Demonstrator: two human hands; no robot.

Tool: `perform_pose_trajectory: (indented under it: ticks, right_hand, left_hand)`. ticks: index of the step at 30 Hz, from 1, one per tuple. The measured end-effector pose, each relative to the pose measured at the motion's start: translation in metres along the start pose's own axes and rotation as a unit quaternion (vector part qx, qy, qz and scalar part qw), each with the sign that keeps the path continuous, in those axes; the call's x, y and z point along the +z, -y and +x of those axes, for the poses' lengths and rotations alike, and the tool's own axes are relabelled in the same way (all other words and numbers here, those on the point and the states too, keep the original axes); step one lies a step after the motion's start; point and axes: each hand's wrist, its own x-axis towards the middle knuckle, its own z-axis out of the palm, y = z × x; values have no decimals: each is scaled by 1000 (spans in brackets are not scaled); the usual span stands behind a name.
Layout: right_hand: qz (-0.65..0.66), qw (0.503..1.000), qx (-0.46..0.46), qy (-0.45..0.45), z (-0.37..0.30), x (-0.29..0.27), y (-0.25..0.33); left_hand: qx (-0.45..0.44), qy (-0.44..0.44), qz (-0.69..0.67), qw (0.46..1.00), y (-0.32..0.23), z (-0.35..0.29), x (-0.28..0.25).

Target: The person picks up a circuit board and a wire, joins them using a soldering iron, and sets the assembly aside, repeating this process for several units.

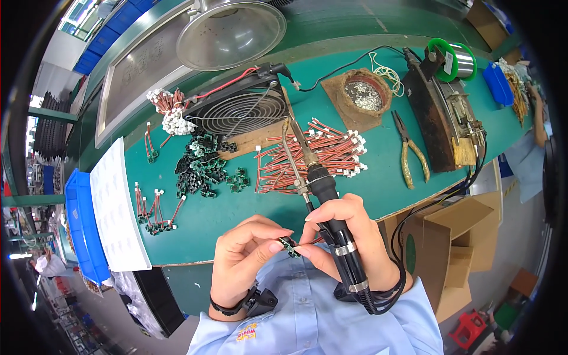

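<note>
My left hand [239, 251] pinches a small green and black circuit board [289, 247] between thumb and fingertips, in front of my chest. My right hand [370, 245] is closed round a black soldering iron [322, 182] with a thin metal feed tube along it. The iron points up and away from the board. Thumb and fingertip of that hand also reach the board's right side, where a short red wire shows. Beyond lie a pile of red-and-white connector leads [305, 163] and a heap of loose circuit boards [201, 168].
Wired boards [157, 223] lie at the left, by a white sheet [115, 204] and a blue bin [83, 231]. Farther back stand a fan [245, 112] and a solder-scrap pot [381, 97]. Pliers [405, 139], a metal stand [429, 112] and a green solder spool [448, 72] are right.
</note>
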Motion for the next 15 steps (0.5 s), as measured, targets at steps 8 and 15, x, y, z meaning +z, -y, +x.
perform_pose_trajectory:
  ticks: [8,15]
  right_hand:
    - [60,997,37,-27,-3,2,-8]
    - [-169,976,-54,-130,-2,-23,-21]
  left_hand:
    - [18,82,-137,987,6,7,1]
    - [18,-26,-121,992,9,11,2]
